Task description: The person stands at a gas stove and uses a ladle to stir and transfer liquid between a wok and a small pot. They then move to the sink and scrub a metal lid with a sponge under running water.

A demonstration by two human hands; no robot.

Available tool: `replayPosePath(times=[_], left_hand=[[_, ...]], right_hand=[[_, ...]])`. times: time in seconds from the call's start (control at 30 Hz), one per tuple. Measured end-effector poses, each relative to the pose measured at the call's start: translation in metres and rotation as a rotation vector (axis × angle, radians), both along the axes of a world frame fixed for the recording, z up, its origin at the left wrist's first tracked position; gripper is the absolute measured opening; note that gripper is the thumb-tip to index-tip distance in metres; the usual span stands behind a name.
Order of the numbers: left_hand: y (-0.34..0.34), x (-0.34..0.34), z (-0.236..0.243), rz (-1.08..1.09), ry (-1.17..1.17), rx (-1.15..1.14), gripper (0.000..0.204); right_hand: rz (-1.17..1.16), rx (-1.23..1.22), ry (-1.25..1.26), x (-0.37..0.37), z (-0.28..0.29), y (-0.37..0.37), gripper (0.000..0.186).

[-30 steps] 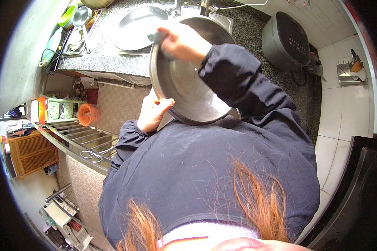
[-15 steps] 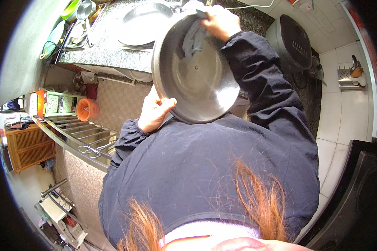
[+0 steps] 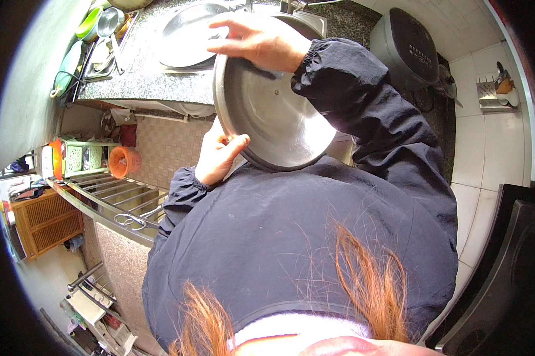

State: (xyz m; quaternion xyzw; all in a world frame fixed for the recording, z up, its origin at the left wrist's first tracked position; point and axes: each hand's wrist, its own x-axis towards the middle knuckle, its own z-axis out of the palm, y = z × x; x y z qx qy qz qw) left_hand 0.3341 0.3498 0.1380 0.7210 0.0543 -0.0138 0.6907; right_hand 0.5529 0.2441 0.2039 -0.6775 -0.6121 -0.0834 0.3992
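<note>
A wide, shiny metal lid (image 3: 297,127) is tilted up against the front of my dark jacket, its hollow inside facing me and a small screw-like spot at its centre. My left hand (image 3: 218,155) grips its lower left rim, thumb on the inner side. Across the upper left rim lies my right hand (image 3: 258,44), fingers pointing left and bent over the edge. Only a scrap of grey cloth (image 3: 270,74) shows beneath the right palm; the rest is hidden by that hand.
A round pan (image 3: 187,35) sits on the speckled counter (image 3: 145,83) beyond the lid, near a tap. Utensils and a ladle (image 3: 110,22) stand at the far left. A dark rice cooker (image 3: 407,50) is at right. An orange basket (image 3: 125,161) stands lower left beside a metal railing.
My right hand has moved left and nearer along the upper rim, covering most of the cloth that hung inside the lid. My left hand keeps its hold.
</note>
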Motion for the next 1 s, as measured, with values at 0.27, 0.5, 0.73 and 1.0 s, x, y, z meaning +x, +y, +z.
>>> replayPosePath(times=[0.27, 0.5, 0.73, 1.0], left_hand=[[0.006, -0.014, -0.006, 0.06, -0.122, -0.154, 0.016], [0.011, -0.02, -0.016, 0.051, -0.22, -0.075, 0.017], [0.01, -0.02, -0.021, 0.089, -0.144, -0.187, 0.014], [0.017, -0.025, -0.032, 0.092, -0.079, -0.187, 0.015]], right_hand=[[-0.279, 0.012, -0.601, 0.089, -0.021, -0.013, 0.052], [-0.394, -0.125, 0.171, 0.096, -0.089, -0.098, 0.041], [-0.829, -0.165, 0.734, 0.017, -0.15, -0.164, 0.052], [-0.889, 0.044, 1.304, -0.086, -0.185, -0.168, 0.049]])
